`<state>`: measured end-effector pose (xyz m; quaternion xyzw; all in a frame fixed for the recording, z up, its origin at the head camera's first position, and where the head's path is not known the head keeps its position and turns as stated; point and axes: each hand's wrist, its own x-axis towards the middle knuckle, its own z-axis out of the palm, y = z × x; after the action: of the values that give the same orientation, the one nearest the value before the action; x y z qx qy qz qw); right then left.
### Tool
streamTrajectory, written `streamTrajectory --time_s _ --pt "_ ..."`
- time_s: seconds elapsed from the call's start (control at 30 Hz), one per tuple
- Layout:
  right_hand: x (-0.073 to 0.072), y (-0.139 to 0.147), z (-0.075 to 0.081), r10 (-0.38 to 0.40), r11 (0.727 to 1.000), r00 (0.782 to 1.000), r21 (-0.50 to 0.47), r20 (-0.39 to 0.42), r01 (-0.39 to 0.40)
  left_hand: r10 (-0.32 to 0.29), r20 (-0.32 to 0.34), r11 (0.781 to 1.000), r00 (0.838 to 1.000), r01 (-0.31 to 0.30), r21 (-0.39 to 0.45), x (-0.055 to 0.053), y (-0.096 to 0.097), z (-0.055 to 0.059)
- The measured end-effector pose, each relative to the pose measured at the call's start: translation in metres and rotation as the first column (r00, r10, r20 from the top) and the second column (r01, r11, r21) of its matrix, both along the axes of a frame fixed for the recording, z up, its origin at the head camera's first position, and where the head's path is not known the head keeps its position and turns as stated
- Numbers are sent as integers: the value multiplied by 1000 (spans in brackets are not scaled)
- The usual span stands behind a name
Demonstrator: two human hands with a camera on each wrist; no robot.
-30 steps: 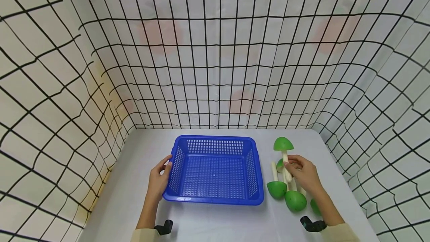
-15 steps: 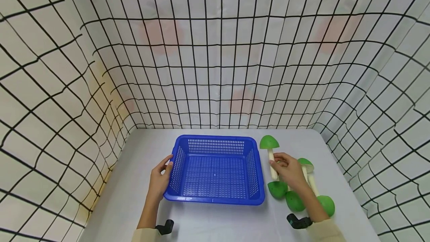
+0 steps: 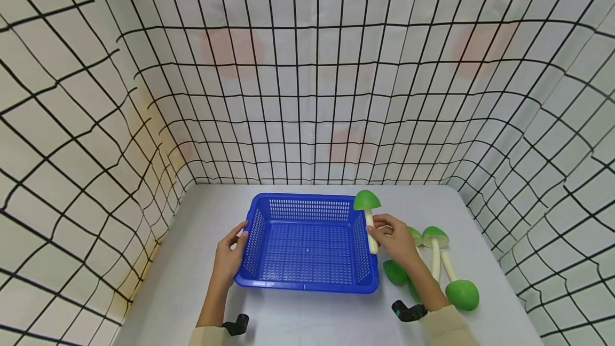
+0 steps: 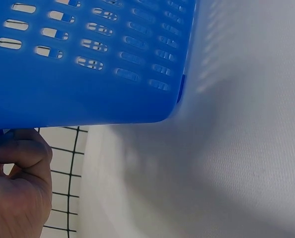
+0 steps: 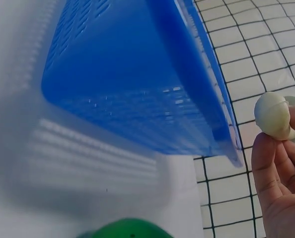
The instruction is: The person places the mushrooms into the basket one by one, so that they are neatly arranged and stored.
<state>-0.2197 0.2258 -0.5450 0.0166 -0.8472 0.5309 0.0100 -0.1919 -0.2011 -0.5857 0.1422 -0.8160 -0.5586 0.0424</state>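
Observation:
A blue perforated basket (image 3: pixel 307 286) sits on the white table, with nothing inside it. My left hand (image 3: pixel 228 258) grips its left rim, thumb and fingers on the edge; the left wrist view shows the curled fingers (image 4: pixel 26 148) below the basket wall. My right hand (image 3: pixel 395 236) pinches the pale stem of a green-capped toy mushroom (image 3: pixel 367 201) over the basket's right rim. In the right wrist view the stem's rounded end (image 5: pixel 272 116) shows between thumb and fingers. Several more such mushrooms (image 3: pixel 462 295) lie right of the basket, some partly hidden by my right forearm.
White table (image 3: pixel 312 319) surrounds the basket. Behind and at both sides stand white walls with a black grid (image 3: pixel 314 95). A green cap (image 5: pixel 132 229) shows at the bottom of the right wrist view, beside the basket.
My right hand has carried the mushroom leftward from above the pile to the basket's right rim. Mushrooms once behind that hand and forearm now show. My left hand has stayed on the rim.

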Motion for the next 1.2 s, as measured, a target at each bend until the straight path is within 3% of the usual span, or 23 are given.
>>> streamTrajectory --time_s 0.27,0.77,1.2 --pt "-5 -19 2 11 998 1000 -59 28 -9 9 17 1000 1000 -9 1 0 -3 -2" --pt "-8 -54 1 36 999 999 4 5 -36 11 8 1000 1000 -11 16 0 -3 -4" --pt "-12 -86 -3 50 998 998 -37 39 -49 -1 4 1000 1000 1 18 -1 -1 -3"
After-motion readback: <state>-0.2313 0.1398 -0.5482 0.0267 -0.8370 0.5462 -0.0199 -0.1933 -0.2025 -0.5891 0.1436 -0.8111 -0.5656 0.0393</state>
